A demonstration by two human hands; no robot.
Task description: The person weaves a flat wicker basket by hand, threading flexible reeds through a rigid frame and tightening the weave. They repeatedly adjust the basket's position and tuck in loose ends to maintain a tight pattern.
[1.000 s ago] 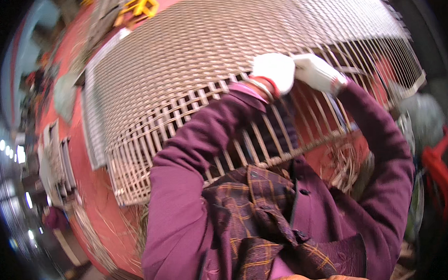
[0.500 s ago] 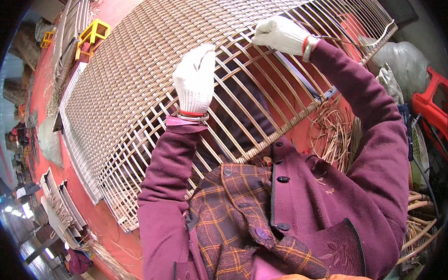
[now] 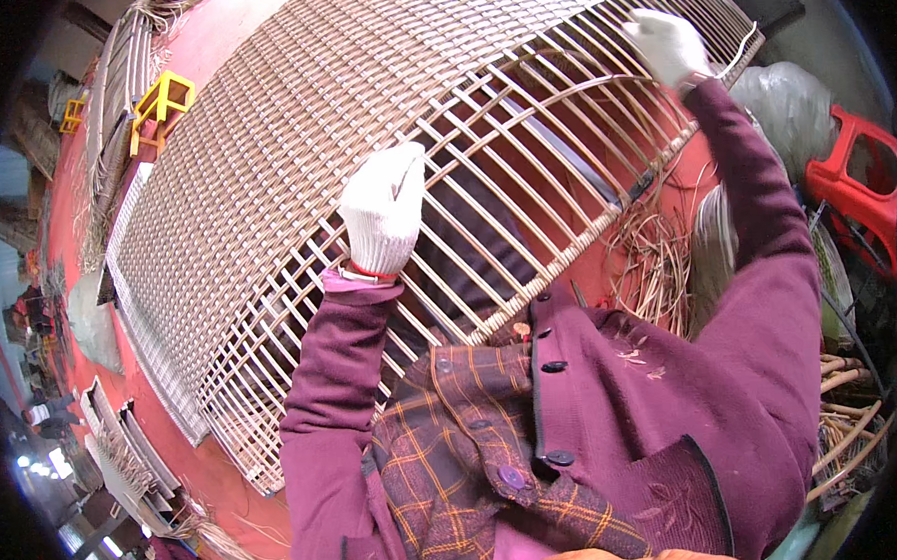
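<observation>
Watching from my end: the big tan woven panel with pale bare bars (image 3: 293,157) stretches right across in front of the wearer. Left hand in a white knit glove (image 3: 380,208) is at the panel's weave edge, grip narrow, fingers bunched; can't tell if it's pinching anything. Right hand, same glove (image 3: 671,48), is over the bars near the panel's right end, grip unclear to me. A thin tan bowed strand (image 3: 600,78) crosses the bars between them. Red plastic seat (image 3: 824,178) sits off the panel's right end.

I saw finger room between the bare rods (image 3: 474,227), but the weave (image 3: 292,137) was basically a wall, tbh.
</observation>
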